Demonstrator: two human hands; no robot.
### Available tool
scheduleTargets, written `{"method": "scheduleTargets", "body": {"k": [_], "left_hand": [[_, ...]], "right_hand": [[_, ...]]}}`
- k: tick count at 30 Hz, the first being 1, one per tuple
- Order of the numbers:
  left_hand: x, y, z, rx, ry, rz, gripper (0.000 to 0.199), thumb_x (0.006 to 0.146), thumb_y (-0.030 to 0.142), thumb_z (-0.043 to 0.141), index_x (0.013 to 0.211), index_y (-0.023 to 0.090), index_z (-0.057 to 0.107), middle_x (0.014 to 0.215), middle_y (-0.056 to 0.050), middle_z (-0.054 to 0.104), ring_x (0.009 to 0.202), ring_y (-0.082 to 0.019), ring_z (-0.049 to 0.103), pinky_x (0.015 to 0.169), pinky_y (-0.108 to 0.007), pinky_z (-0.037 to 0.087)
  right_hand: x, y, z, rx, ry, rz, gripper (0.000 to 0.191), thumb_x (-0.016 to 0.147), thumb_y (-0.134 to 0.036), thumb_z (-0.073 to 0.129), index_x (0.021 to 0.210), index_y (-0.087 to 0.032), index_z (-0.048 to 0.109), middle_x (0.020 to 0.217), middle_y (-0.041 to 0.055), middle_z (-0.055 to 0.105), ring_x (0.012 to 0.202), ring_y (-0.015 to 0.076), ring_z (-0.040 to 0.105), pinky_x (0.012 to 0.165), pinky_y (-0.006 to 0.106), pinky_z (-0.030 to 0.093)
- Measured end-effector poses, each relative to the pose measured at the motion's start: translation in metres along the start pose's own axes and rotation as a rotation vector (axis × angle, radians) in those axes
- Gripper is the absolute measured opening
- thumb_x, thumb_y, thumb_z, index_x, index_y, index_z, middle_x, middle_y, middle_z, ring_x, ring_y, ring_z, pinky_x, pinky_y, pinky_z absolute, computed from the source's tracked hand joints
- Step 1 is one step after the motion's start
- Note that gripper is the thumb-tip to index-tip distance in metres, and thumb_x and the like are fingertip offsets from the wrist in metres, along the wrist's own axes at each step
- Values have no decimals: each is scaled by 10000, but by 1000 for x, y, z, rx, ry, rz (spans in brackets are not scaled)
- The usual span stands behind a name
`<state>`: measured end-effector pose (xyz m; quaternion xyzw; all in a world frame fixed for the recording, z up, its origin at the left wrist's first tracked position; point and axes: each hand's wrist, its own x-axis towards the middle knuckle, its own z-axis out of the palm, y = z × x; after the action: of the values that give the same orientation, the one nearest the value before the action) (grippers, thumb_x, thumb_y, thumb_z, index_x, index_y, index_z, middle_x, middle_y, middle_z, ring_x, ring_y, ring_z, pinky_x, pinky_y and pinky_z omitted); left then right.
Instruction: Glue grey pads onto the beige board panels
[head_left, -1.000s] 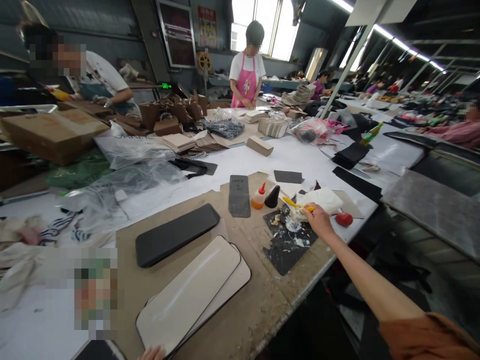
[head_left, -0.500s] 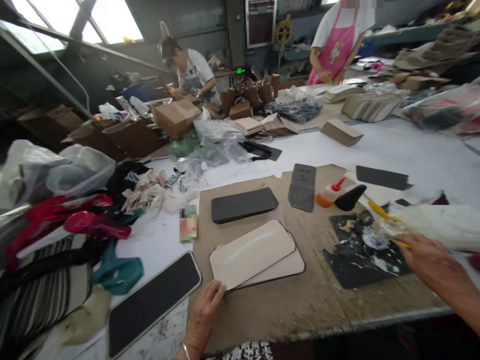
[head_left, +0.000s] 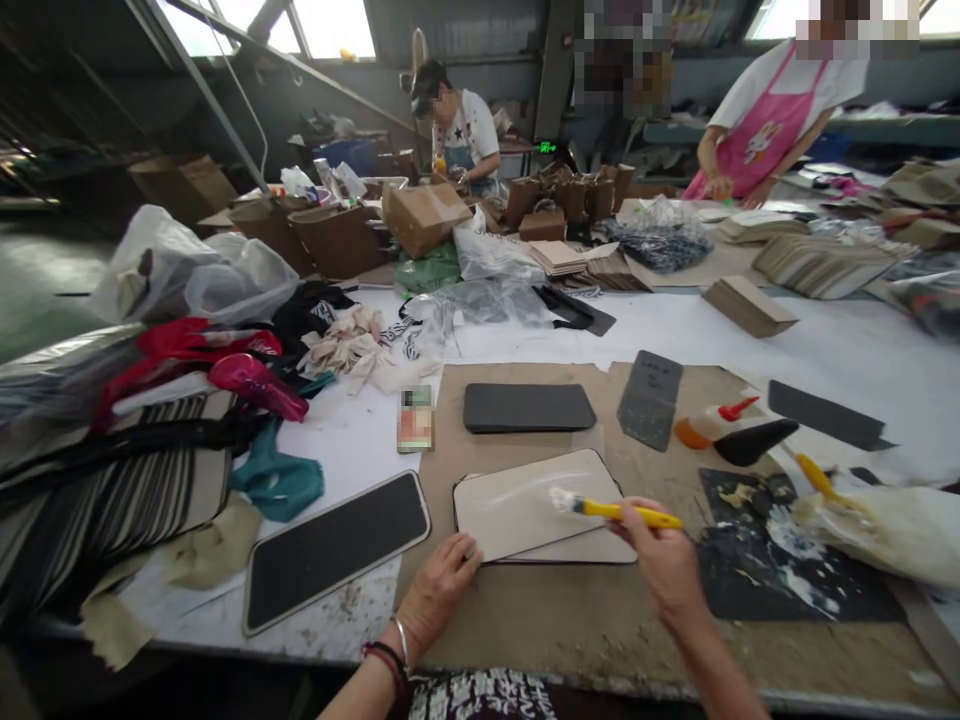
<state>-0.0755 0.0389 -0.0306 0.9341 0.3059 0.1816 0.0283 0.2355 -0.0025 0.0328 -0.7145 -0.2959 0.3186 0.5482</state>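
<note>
My right hand (head_left: 660, 555) is closed round the yellow handle of a brush (head_left: 622, 512). White paste covers the bristles, which are over a cream panel (head_left: 525, 500) with a dark edge. A second cream panel (head_left: 577, 548) lies partly beneath it. At the near left corner of the upper panel, my left hand (head_left: 442, 585) rests with its fingertips on the edge, fingers close together. Beyond the panels lies a stack of dark grey pieces (head_left: 529, 408). A black panel with a pale rim (head_left: 337, 552) lies to the left.
At right are a paste-smeared black sheet (head_left: 757, 580), an orange glue bottle (head_left: 694, 430) with a red tip, and a second yellow brush (head_left: 821, 480). Fabric scraps (head_left: 277, 475) and plastic bags (head_left: 180, 270) crowd the left. Two people work across the table.
My right hand has moved left from the smeared sheet to above the cream panels, bringing the brush. The view has shifted. My left hand remains at the panel's corner.
</note>
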Motion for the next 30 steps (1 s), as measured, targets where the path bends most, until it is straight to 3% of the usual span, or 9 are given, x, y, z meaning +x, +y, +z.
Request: {"method": "scheduleTargets", "body": {"k": [3, 6, 9, 16, 19, 24, 30], "left_hand": [[-2, -2, 0, -20, 1, 3, 364, 828, 13, 360, 1073, 182, 570, 1070, -80, 620, 1064, -179, 558, 857, -321, 529], [-3, -4, 1, -32, 12, 2, 339, 837, 28, 371, 1058, 181, 578, 1063, -77, 626, 1048, -176, 569, 856, -318, 530], [-5, -5, 2, -33, 44, 7, 330, 838, 29, 368, 1038, 174, 589, 1043, -78, 636, 1029, -177, 580, 845, -312, 535], [-9, -10, 8, -32, 62, 18, 413, 814, -13, 335, 1062, 203, 585, 1055, -52, 644, 1022, -170, 589, 855, -305, 530], [-10, -12, 11, -40, 58, 27, 436, 804, -19, 333, 1081, 215, 574, 1064, -47, 643, 1025, -171, 590, 853, -317, 532], [-10, -16, 12, -33, 55, 63, 418, 808, -4, 342, 1086, 210, 568, 1049, -54, 646, 1012, -180, 599, 835, -321, 541], [-7, -18, 8, -82, 54, 81, 333, 841, 44, 352, 1067, 176, 558, 1038, -79, 645, 1011, -195, 598, 831, -335, 543]], "right_hand": [[-23, -8, 93, 82, -164, -45, 411, 691, -560, 610, 813, -169, 578, 739, 33, 611, 639, 194, 631, 618, 315, 535], [-36, -6, 137, 48, -266, -128, 371, 736, -551, 564, 772, -182, 573, 705, 31, 607, 612, 180, 613, 596, 300, 524], [-28, 3, 129, -68, -210, -171, 363, 759, -539, 538, 787, -179, 578, 722, 43, 621, 605, 177, 606, 593, 291, 507], [23, 5, 32, -500, 229, -234, 472, 771, -620, 424, 806, -181, 594, 693, 67, 641, 616, 214, 608, 595, 307, 455], [31, 4, 12, -636, 300, -343, 471, 812, -594, 368, 798, -182, 595, 727, 87, 642, 666, 222, 604, 638, 323, 454], [25, 8, 26, -750, 224, -609, 351, 900, -416, 333, 867, -182, 593, 855, 96, 624, 833, 215, 577, 772, 352, 458], [-13, -2, 82, -812, -4, -743, 203, 894, -203, 389, 930, -208, 589, 887, 82, 608, 880, 224, 532, 800, 380, 467]]}}
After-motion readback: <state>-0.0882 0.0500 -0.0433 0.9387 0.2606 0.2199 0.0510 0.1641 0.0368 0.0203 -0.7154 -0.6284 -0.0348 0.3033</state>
